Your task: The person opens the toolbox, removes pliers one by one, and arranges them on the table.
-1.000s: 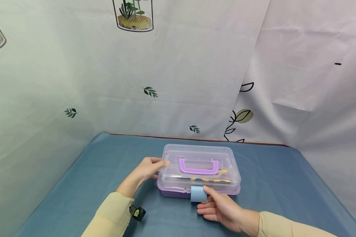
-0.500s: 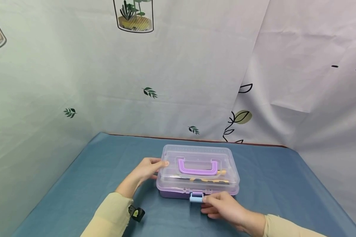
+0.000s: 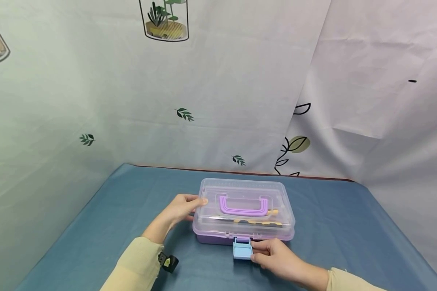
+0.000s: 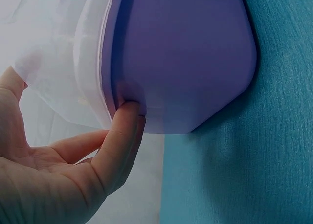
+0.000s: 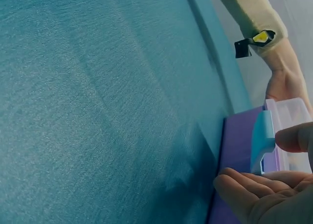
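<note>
A plastic storage box (image 3: 214, 239) with a purple base and a clear lid (image 3: 244, 186) sits on the blue cloth, lid down. My left hand (image 3: 180, 209) grips its left end, the thumb on top of the lid and the fingertips (image 4: 128, 111) under the rim against the purple side. At the front, a light blue latch (image 3: 242, 251) is swung outward from the lid edge, its inner side showing. My right hand (image 3: 278, 258) pinches the latch's right edge between thumb and fingers. In the right wrist view the thumb (image 5: 293, 137) is right at the latch.
A purple carrying handle (image 3: 244, 211) lies folded on the lid. Yellow and dark items (image 3: 258, 222) show through the lid. The blue cloth (image 3: 149, 182) covers the table, with a patterned white curtain (image 3: 218, 81) behind. A small black device (image 3: 168, 262) is on the left sleeve.
The blue latch has swung out and down from the box front, drawn by my right hand, which moved slightly with it. My left hand has stayed on the box's left end.
</note>
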Demonstrator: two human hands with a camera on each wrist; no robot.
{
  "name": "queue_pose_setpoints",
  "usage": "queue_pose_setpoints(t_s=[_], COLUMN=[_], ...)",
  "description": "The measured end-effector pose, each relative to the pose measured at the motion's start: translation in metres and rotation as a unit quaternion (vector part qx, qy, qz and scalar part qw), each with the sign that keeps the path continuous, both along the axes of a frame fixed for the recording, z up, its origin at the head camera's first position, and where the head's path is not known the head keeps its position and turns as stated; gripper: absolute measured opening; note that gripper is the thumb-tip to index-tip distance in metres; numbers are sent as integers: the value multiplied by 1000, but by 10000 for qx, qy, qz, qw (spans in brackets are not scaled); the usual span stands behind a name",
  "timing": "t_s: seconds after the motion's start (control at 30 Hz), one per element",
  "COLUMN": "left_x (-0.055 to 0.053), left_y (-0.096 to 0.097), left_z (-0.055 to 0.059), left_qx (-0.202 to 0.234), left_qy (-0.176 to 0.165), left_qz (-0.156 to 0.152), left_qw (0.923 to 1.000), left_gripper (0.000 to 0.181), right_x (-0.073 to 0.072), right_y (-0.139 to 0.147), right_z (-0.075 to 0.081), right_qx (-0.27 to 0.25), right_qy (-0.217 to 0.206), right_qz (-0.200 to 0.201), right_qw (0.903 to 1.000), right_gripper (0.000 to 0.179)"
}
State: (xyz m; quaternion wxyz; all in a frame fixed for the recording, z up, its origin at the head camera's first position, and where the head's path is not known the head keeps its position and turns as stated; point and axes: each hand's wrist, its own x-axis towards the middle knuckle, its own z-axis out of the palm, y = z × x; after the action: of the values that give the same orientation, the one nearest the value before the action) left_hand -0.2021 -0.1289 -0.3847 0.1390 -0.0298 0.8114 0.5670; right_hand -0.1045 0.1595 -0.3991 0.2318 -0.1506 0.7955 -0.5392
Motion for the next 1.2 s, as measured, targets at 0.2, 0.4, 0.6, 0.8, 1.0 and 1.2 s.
queue_pose_setpoints(t_s=[0.2, 0.4, 0.6, 0.8, 1.0, 1.2], left_x=[0, -1, 1, 2, 5, 8], left_y=[1, 2, 0, -2, -4, -6], left_z=[-1, -2, -1, -2, -5, -4], left_qx=[26, 10, -82, -121, -435, -661], left_qy=[-3, -9, 29, 185, 832, 1559], left_qz=[19, -4, -11, -76, -115, -272], left_qw=[10000, 10000, 10000, 9997, 9955, 9852], left_gripper=[69, 70, 75, 80, 79, 71], right_x=[1, 3, 3, -1, -8, -16], right_y=[3, 7, 9, 10, 16, 26], right_z=[-2, 0, 8, 21, 38, 50], right_qx=[-84, 152, 435, 484, 621, 972], right_qy=[77, 205, 557, 902, 1695, 2843], right_qz=[104, 239, 411, 622, 1063, 879], right_qw=[9999, 9994, 9967, 9928, 9778, 9497], right_gripper=[53, 54, 48, 43, 43, 38])
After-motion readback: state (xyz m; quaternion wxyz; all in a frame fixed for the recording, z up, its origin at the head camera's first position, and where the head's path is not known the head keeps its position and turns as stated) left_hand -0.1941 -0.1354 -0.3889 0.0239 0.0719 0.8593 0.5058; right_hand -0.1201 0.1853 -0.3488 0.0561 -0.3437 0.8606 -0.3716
